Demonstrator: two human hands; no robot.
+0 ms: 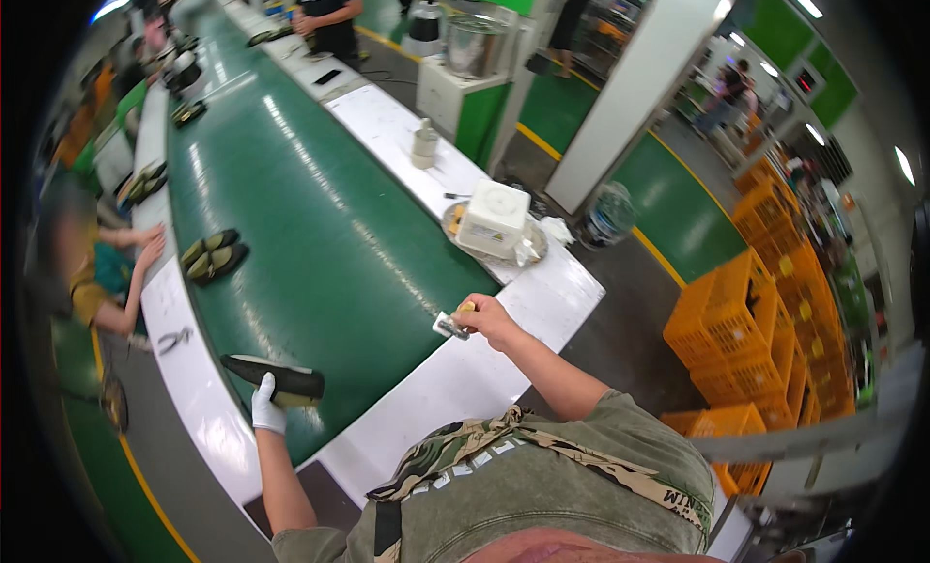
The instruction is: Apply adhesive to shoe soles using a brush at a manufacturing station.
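Observation:
My left hand (268,410), in a white glove, is closed around a dark shoe with an olive side (286,379). It holds the shoe tilted, above the near left part of a green conveyor belt (320,263). My bare right hand (489,321) grips a small brush (451,326) with a white head and a yellowish handle, over the belt's right edge. A gap of belt separates brush and shoe. Farther up the belt's left side lies a pair of olive shoes (213,258).
A white square container (492,217) sits on a round tray on the right ledge, near a pale bottle (424,144). Pliers (175,340) lie on the left ledge, beside a seated co-worker's hands (147,241). Orange crates (722,316) are stacked on the right floor, beyond a pillar (644,88).

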